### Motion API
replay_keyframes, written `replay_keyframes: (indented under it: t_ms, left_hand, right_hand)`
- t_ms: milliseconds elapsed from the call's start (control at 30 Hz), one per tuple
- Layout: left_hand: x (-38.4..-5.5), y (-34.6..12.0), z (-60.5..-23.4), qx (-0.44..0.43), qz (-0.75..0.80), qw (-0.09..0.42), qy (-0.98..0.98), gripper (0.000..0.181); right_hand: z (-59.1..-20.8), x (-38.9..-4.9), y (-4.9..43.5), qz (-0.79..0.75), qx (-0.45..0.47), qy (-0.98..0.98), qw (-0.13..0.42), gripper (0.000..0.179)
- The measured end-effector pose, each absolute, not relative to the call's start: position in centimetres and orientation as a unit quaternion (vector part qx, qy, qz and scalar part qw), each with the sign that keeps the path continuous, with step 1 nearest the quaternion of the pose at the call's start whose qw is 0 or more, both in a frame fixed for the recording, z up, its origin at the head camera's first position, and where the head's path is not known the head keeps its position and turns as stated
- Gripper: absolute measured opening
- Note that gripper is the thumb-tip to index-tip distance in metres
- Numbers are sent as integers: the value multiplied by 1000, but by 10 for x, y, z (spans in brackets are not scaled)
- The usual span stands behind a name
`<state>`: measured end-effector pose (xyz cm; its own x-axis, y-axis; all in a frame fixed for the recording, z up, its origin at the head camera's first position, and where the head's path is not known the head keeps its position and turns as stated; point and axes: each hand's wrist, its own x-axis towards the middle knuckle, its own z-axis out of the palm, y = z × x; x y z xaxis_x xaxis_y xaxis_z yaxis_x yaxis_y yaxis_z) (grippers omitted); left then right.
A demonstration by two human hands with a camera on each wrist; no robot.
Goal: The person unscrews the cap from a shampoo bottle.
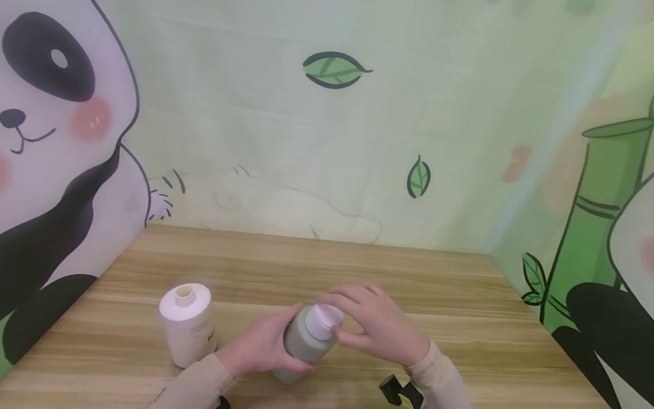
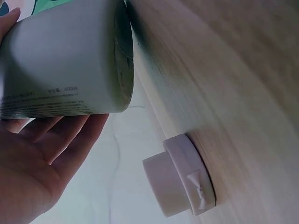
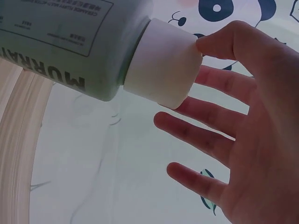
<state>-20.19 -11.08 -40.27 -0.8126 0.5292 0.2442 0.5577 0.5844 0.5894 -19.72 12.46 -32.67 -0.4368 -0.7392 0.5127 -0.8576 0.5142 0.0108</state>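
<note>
A grey-green bottle (image 1: 300,341) with printed text leans at a tilt, its base close over the table. My left hand (image 1: 263,343) grips its body from the left, thumb in front and fingers around the far side. At the top, my right hand (image 1: 375,324) pinches the bottle's white cap (image 3: 163,63) between thumb and fingertips, while the ring and little fingers (image 3: 196,184) extend free below. To the left stands a white bottle (image 1: 186,329) with an uncapped neck. In the left wrist view, a stepped white cap (image 2: 180,177) sits on the table.
The wood-grain table (image 1: 245,255) ends against a pale green cloth backdrop (image 1: 245,113) printed with pandas, leaves and bamboo. A black device (image 1: 398,392) shows beside the right sleeve.
</note>
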Motion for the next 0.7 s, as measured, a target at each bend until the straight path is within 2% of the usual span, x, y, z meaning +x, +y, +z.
replay_keyframes:
  t_ms: [700]
  left_hand:
    - [-202, -113, -402, -298, -332, 18, -895, 76]
  right_hand:
    - [-331, -199, 119, 132, 441, -854, 241, 43]
